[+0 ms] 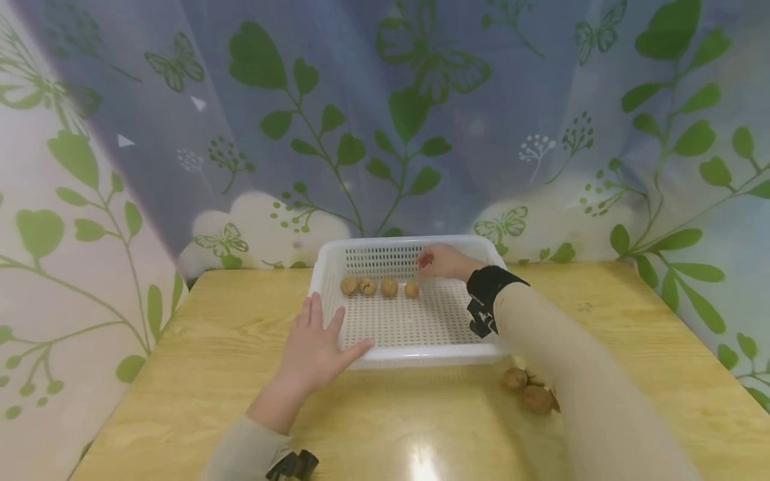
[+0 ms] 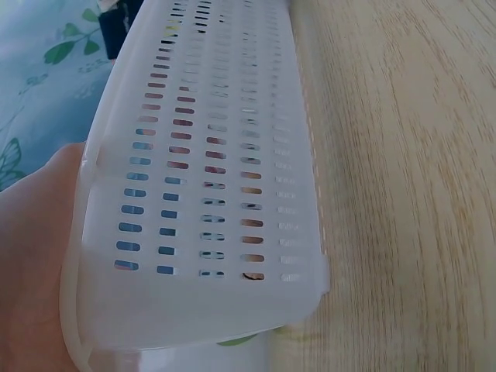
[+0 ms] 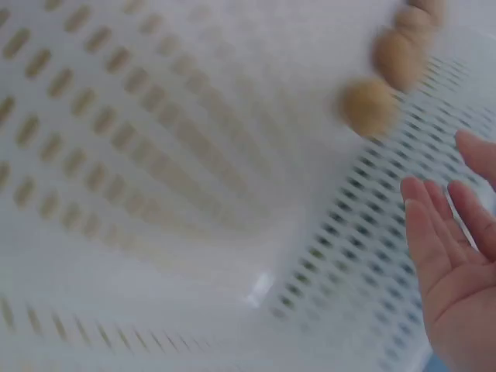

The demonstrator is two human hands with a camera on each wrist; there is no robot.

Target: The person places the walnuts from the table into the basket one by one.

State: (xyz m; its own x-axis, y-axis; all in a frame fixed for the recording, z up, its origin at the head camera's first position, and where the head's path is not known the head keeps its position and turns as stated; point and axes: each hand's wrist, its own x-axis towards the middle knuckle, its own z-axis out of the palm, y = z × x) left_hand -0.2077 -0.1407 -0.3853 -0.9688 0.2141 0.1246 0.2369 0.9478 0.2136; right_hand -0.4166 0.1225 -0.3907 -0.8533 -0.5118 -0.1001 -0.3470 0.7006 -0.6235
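Note:
A white perforated plastic basket [image 1: 421,352] stands on the table. Inside it several walnuts [image 1: 389,288] form a row from the left wall toward the middle. My left hand [image 1: 309,354], its fingers spread, rests at the basket's front left corner; the left wrist view has that hand [image 2: 35,256] against the rim. Over the back right part of the basket is my right hand [image 1: 442,261], just right of the row's end walnut [image 1: 412,289]. In the right wrist view the right hand [image 3: 457,263] has loosely extended fingers with nothing between them, apart from the blurred nearest walnut [image 3: 367,107].
More walnuts [image 1: 537,399] lie on the wooden table [image 1: 198,374] in front of the basket's right corner, partly hidden by the right sleeve [image 1: 577,374]. A leaf-patterned curtain [image 1: 361,194] hangs right behind the basket.

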